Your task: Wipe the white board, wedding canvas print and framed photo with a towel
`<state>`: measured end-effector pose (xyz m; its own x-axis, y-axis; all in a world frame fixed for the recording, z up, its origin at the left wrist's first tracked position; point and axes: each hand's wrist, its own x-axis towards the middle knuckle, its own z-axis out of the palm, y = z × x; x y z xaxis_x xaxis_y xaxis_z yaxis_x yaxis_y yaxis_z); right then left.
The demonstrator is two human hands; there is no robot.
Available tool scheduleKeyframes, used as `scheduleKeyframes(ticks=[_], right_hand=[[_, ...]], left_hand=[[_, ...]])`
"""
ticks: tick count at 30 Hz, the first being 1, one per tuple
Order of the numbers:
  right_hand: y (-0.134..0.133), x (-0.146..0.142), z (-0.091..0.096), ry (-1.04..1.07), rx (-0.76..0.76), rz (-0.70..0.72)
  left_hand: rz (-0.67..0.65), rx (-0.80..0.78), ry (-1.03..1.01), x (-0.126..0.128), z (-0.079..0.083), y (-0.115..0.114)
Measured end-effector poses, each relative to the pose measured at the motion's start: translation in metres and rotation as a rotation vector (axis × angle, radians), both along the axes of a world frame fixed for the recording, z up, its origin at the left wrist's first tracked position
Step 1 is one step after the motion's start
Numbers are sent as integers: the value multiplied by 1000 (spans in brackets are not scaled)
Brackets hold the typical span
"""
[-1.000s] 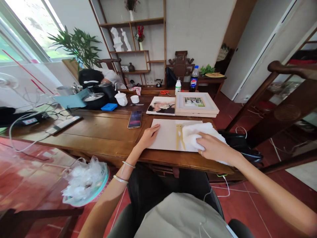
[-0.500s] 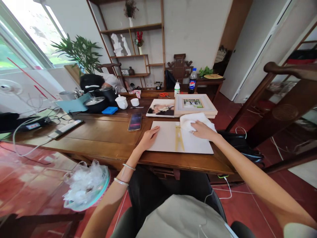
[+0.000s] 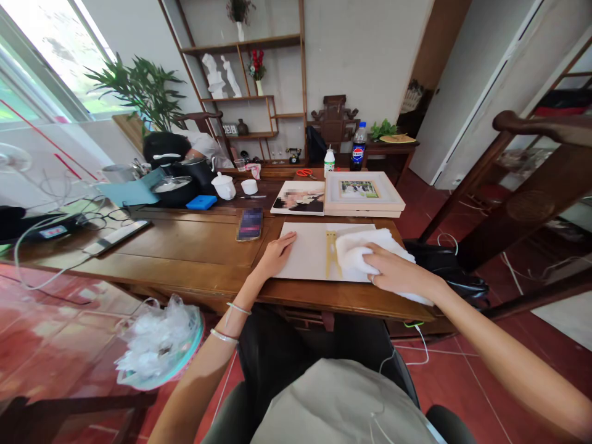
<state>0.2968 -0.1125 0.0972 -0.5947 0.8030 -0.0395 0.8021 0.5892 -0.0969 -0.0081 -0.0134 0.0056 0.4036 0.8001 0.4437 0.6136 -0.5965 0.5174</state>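
A flat white board (image 3: 309,251) with a gold stand piece (image 3: 331,254) lies near the front edge of the wooden table (image 3: 185,246). My left hand (image 3: 275,256) lies flat on the board's left edge, fingers stretched out. My right hand (image 3: 398,272) presses a bunched white cloth (image 3: 361,251) down on the right part of the board, fingers closed over it.
Behind the board sit a white picture frame (image 3: 363,192), a photo print (image 3: 299,198) and a phone (image 3: 250,223). Pots, cups, a blue box and cables crowd the table's left. A bin with plastic bags (image 3: 160,342) stands on the floor at left. A dark wooden chair (image 3: 518,179) is at right.
My right hand drew the cloth from the board's far right corner back toward me, to the near right. My left hand has stayed on the board's left edge.
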Motion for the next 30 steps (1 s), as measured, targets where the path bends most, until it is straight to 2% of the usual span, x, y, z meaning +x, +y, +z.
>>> scheduleKeyframes(ticks=[5,8,10,12,15,21,24,27,30], right_hand=[[65,4,-20,77,108,27],[94,2,-18,23,42,-71],[103,-1,-12,-19,10,-131],[101,-4,-7,-39,4,-152],[83,-6,-4,-67,18,-102],[4,-5,3,-54,-9,54],[-20,-4,8,-6,-33,127],[-8,-4,10,-25,-66,100],[33,-3,6,-78,-77,-12]], left_hand=[[-1,9,0,-1,1,0],[-3,3,-13,-2,1,0],[-5,-1,-18,-2,1,0],[-7,0,-19,-2,1,0],[-9,-1,-29,-1,1,-1],[-4,-8,-30,-1,0,-1],[0,-5,-19,-1,-1,0],[8,-5,0,-1,-1,0],[9,0,-5,-1,0,0]])
